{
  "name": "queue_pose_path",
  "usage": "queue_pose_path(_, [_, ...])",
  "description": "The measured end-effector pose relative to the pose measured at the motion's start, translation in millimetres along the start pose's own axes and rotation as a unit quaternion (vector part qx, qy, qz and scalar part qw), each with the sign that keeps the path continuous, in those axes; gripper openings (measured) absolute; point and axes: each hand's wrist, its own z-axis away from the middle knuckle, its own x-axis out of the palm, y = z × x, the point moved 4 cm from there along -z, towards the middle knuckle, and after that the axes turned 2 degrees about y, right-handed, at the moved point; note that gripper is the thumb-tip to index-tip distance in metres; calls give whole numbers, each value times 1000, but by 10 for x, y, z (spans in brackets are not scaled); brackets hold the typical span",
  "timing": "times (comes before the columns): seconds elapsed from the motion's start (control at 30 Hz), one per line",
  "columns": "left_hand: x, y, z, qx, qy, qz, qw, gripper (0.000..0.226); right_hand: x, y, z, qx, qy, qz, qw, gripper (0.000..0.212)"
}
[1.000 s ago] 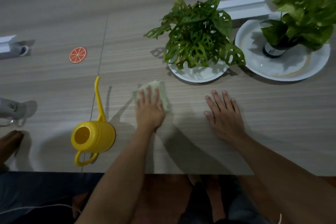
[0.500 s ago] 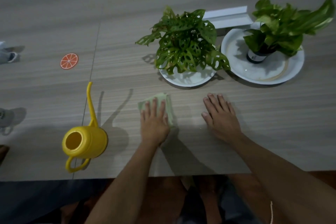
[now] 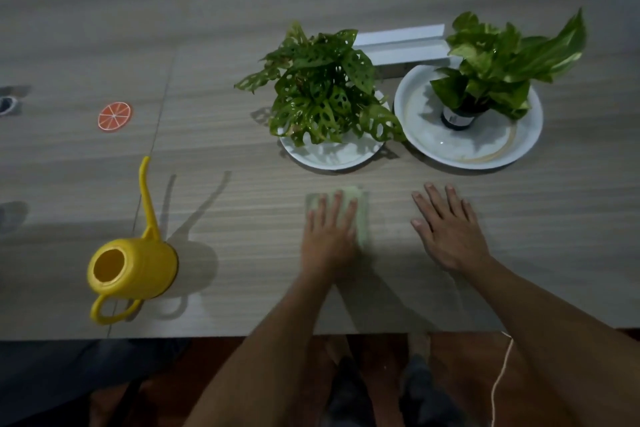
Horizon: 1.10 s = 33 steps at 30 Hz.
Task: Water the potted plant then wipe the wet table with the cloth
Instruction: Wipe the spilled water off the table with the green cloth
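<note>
Wiping the surface (image 3: 519, 236) below the potted plant (image 3: 322, 94), left hand (image 3: 329, 236) pressing flat on the cloth (image 3: 360, 215), right hand (image 3: 450, 229) resting open, next likely needing sweeps across remaining wet patches.

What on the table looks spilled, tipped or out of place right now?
Nothing stands out. The yellow watering can stands upright, apart from both plants. Each plant sits in its own white plate. The left hand presses the green cloth flat; the right hand rests flat beside it. No puddle shows in this dim light.
</note>
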Motion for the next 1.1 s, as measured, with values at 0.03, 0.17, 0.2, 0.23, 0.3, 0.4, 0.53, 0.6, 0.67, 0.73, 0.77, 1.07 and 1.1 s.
queue_pose_path(0.03, [-39, -238, -20, -46, 0, -7, 999, 62, 16, 14, -8, -2, 3, -3, 1000, 62])
queue_pose_path(0.17, [-81, -574, 645, -177, 40, 8, 983, 61, 52, 29, -5, -8, 45, -10, 999, 60])
queue_pose_path(0.2, [-36, -388, 847, -173, 37, 4, 984, 61, 54, 29, -1, -10, 57, -13, 998, 60])
queue_pose_path(0.23, [26, -139, 986, -155, 24, 7, 988, 63, 62, 26, 1, -15, 70, -16, 997, 59])
queue_pose_path(0.3, [112, 421, 1009, -85, -2, 28, 996, 69, 73, 26, -5, -24, 92, -18, 995, 57])
queue_pose_path(0.4, [100, 831, 550, -19, -4, 46, 999, 66, 106, 55, -30, -29, 105, -15, 994, 58])
queue_pose_path(0.53, [-40, 148, 17, -97, -31, 8, 995, 65, 117, 58, -15, -37, 116, -20, 992, 57])
queue_pose_path(0.6, [-70, -258, 242, -177, -23, 17, 984, 70, 114, 64, -13, -36, 122, -31, 991, 56])
queue_pose_path(0.67, [-74, -272, 666, -219, 24, 28, 975, 65, 112, 69, -13, -29, 123, -36, 991, 56])
queue_pose_path(0.73, [42, 176, 1021, -193, 27, 15, 981, 61, 112, 67, -10, -26, 121, -40, 992, 56])
queue_pose_path(0.77, [120, 463, 1082, -160, 12, 20, 987, 63, 119, 69, -10, -27, 121, -41, 991, 56])
queue_pose_path(1.07, [-47, -153, 143, -166, -18, -13, 986, 66, 126, 79, -22, -32, 117, -51, 991, 57])
queue_pose_path(1.1, [-84, -317, 336, -202, 15, -3, 979, 65, 121, 83, -28, -29, 114, -53, 992, 58])
